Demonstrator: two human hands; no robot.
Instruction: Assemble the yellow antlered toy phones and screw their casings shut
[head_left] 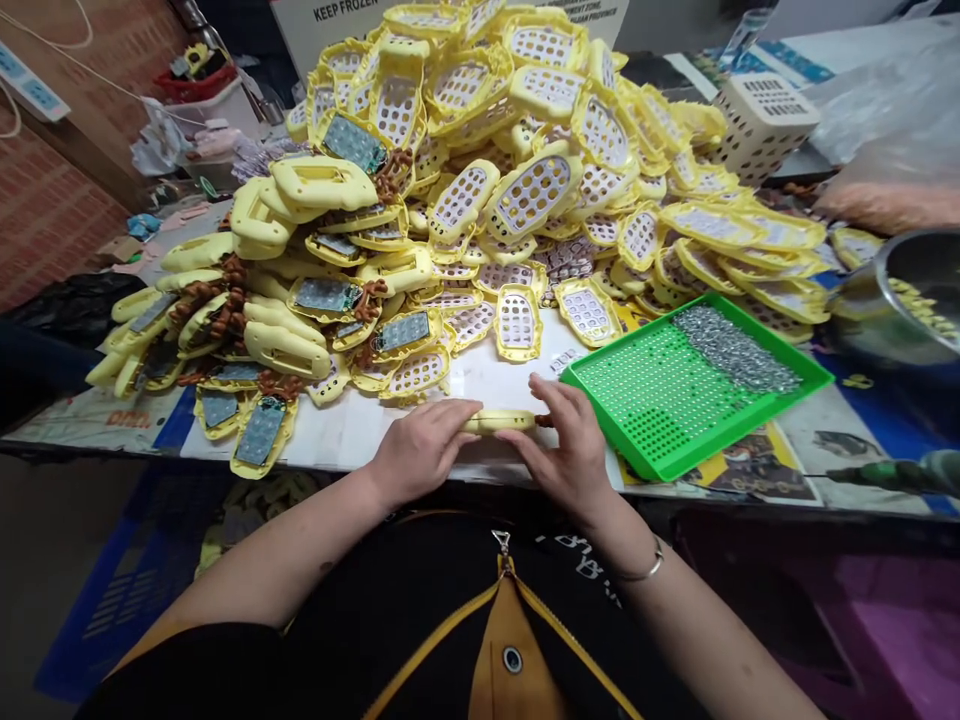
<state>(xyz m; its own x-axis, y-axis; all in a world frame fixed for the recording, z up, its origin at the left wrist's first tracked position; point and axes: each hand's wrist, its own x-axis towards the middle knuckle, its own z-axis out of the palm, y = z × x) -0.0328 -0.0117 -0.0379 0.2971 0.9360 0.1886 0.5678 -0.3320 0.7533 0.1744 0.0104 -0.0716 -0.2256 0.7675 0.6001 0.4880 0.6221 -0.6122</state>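
Both hands are down at the near edge of the table. The left hand and right hand are each closed in a pinch on one flat yellow plastic shell. Left fingers lie over its left end, and the right thumb and fingers grip its right end, where a small brown bit shows. The shell lies low, seemingly on the white surface, between the two hands.

The first risk is that edge. The shell sits close to the rim, so a slip of either pinch could send it off the table and into the lap.

Just beside the right hand is the green perforated plastic tray, with a drift of small silvery metal parts lying loose in its far half. Its near corner looks to be almost at the table's front. A nudge from the right wrist could tip it and scatter those parts.

Behind looms the tall heap of yellow perforated housings, stacked loosely. Its lowest pieces reach nearly to the fingers. A knock against its foot could bring some sliding onto the working patch.

To the left, the yellow shells with grey circuit boards and brown coiled cords lie tangled together. Dragging one out would likely pull its neighbours along.
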